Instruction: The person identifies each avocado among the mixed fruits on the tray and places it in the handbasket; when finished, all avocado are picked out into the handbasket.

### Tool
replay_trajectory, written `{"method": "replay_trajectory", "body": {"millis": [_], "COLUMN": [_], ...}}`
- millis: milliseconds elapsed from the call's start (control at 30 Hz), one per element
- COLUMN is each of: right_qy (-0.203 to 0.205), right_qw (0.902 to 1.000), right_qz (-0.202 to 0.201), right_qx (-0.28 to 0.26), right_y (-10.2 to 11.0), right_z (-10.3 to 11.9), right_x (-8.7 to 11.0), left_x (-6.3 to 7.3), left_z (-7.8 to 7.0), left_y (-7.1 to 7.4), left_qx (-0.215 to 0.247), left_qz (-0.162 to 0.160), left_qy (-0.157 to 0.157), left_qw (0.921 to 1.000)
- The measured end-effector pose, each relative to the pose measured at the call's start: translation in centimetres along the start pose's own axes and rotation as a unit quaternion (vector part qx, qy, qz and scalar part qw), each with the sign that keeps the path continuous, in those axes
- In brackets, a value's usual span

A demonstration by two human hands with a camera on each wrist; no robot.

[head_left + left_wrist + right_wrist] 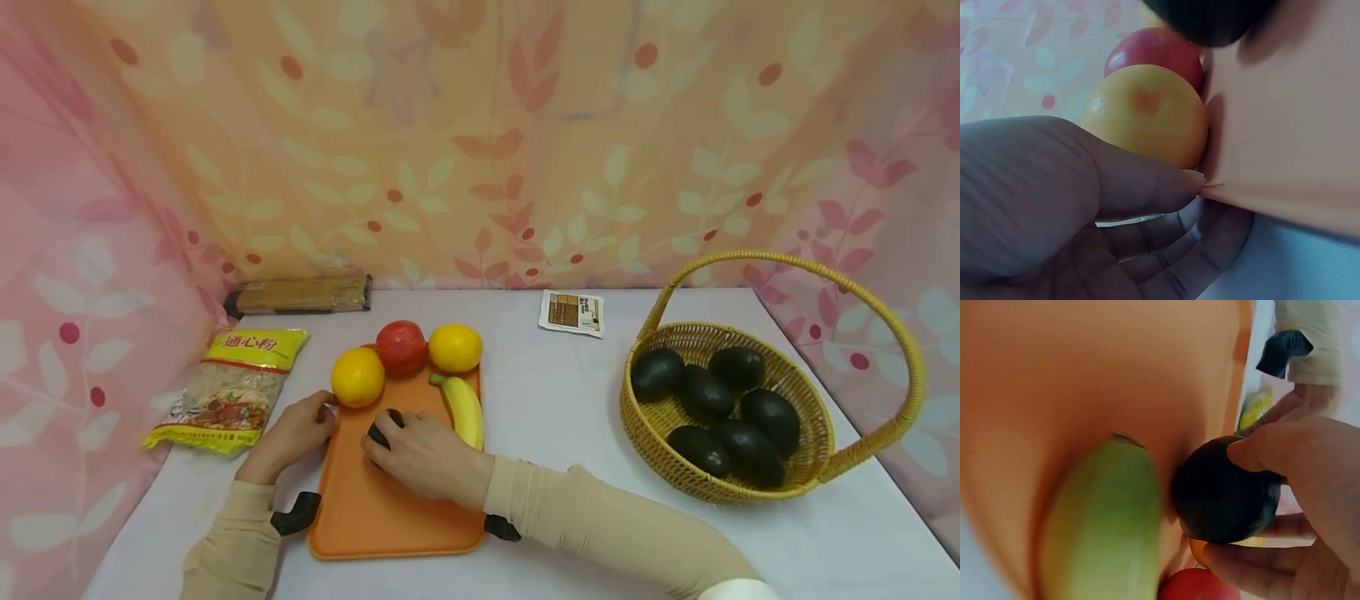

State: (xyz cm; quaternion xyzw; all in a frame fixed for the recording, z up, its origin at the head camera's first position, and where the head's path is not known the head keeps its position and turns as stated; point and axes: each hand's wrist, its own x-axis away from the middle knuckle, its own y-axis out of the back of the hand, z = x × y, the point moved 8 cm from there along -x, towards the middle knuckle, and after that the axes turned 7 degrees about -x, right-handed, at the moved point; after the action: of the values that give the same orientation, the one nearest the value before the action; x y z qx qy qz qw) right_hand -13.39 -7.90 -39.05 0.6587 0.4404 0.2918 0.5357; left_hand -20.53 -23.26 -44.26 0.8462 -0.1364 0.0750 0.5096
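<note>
My left hand (295, 435) pinches the left rim of an orange tray (390, 533), thumb above and fingers below in the left wrist view. Over the tray's middle, my right hand (429, 457) grips a dark avocado (1225, 490) between thumb and fingers. A banana (463, 410) lies along the tray's right side, beside that hand. Across the tray's far end sit an orange (357, 377), a red apple (401, 347) and a lemon (455, 348). In the left wrist view the orange (1147, 115) is just beyond my thumb.
At the right stands a wicker basket (645, 433) with a tall handle and several avocados (750, 450) inside. Left of the tray lies a pasta bag (236, 387). Behind are a wrapped brown bundle (300, 295) and a small white packet (572, 313), near the floral curtain (465, 150).
</note>
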Motion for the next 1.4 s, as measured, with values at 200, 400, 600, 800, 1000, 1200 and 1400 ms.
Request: {"method": "replay_trajectory", "body": {"millis": [200, 400, 600, 800, 1000, 1200, 1400], "right_qy": [0.005, 0.007, 0.009, 0.008, 0.002, 0.001, -0.005], "right_qw": [0.9996, 0.9994, 0.9989, 0.9988, 0.9981, 0.998, 0.9946], "right_qz": [-0.02, -0.033, -0.04, -0.041, -0.023, -0.022, 0.023], "right_qx": [0.017, 0.003, -0.021, -0.026, -0.058, -0.06, -0.101], "right_y": [0.4, 0.8, 1.0, 0.7, 0.3, 0.4, 0.3], "right_z": [0.0, 0.1, 0.4, 0.7, 0.6, 0.5, -0.2], "right_x": [-1.8, -2.6, -2.8, -3.6, -4.1, -4.0, -3.5], "left_x": [0.2, 0.1, 0.2, 0.2, 0.1, 0.0, 0.0], "left_z": [0.2, 0.1, 0.0, 0.0, 0.0, 0.2, 0.3], "left_y": [-0.2, -0.1, 0.1, 0.1, 0.1, 0.0, -0.1], "left_qx": [0.003, -0.001, -0.001, 0.005, 0.009, 0.013, 0.021], "left_qz": [-0.001, -0.003, -0.012, -0.004, 0.001, 0.0, 0.006], "left_qy": [-0.004, -0.012, -0.034, -0.036, -0.03, -0.028, -0.024], "left_qw": [1.0, 0.9999, 0.9994, 0.9993, 0.9995, 0.9995, 0.9995]}}
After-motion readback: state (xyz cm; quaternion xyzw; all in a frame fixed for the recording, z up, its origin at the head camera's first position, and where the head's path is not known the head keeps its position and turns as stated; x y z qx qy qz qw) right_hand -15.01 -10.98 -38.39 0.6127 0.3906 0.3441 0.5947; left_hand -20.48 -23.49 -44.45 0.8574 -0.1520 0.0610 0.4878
